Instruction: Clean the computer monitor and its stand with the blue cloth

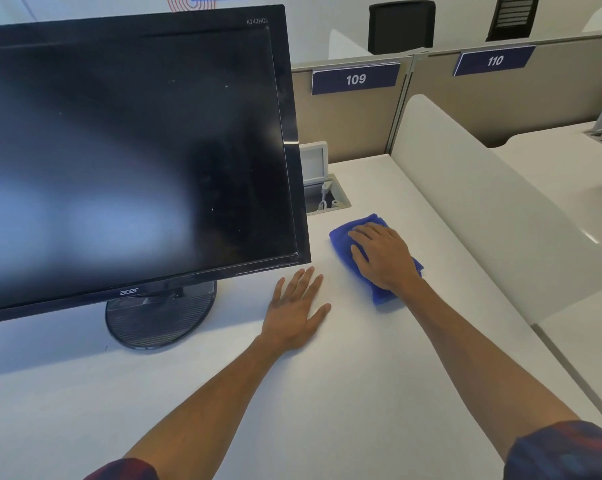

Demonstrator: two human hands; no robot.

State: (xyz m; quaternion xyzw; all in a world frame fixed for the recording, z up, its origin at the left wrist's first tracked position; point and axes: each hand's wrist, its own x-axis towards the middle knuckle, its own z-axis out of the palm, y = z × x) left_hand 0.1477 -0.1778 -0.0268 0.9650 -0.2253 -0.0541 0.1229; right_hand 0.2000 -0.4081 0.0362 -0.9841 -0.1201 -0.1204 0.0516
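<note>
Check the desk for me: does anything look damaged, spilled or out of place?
Nothing spilled or broken. The monitor is dark with specks and faint smears on its screen. The blue cloth lies on the desk under the right hand; the left hand rests flat.

Dark black monitor (133, 154) upright on round stand (161, 317); folded blue cloth (348, 237) right, apart.

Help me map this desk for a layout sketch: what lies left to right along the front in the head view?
Stand → left hand → right hand on the cloth → divider.
</note>
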